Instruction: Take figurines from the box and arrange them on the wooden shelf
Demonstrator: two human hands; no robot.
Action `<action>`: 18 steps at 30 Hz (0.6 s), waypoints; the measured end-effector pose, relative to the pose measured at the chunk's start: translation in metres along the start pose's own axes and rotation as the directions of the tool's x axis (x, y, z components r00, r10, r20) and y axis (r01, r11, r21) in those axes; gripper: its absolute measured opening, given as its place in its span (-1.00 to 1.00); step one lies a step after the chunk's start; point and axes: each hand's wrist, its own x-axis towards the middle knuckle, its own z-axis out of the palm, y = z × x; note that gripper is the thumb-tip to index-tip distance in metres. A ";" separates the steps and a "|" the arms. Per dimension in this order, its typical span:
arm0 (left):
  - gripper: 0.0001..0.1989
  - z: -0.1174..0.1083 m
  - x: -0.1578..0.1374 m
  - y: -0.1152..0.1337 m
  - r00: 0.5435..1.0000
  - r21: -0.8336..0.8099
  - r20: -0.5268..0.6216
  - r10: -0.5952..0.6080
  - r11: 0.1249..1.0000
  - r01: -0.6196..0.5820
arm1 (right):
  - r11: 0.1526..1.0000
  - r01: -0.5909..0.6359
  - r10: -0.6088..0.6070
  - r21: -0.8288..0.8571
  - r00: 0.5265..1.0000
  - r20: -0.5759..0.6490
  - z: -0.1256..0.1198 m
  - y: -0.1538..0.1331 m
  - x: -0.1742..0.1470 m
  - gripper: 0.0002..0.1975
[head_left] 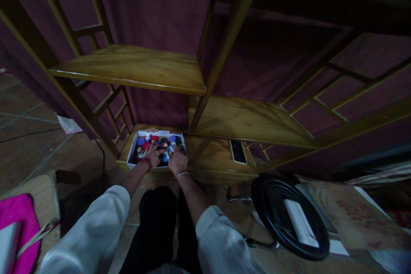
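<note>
A shallow white cardboard box [131,159] stands on the lowest wooden shelf, holding several small colourful figures and round blue, red and black pieces. My left hand [153,155], with a red bead bracelet at the wrist, reaches over the box's front wall. Its fingers are stretched out among the pieces. My right hand [178,162], wearing a thin bangle, is at the right part of the box. Its fingers are curled against a small blue-and-white figure [166,154]; the exact grip is partly hidden.
A white-edged phone [238,152] lies on the lower shelf to the right. Wooden shelves [135,68] and uprights surround the box. A black round-seated stool [266,218] with a white object [300,222] on it stands at right. A woven seat [48,197] with pink cloth [22,214] is at left.
</note>
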 end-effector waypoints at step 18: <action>-0.69 0.001 -0.001 -0.001 0.998 -0.061 -0.056 0.014 0.998 -0.017 | 1.000 0.005 -0.005 -0.018 1.000 -0.012 0.001 -0.001 0.000 -0.71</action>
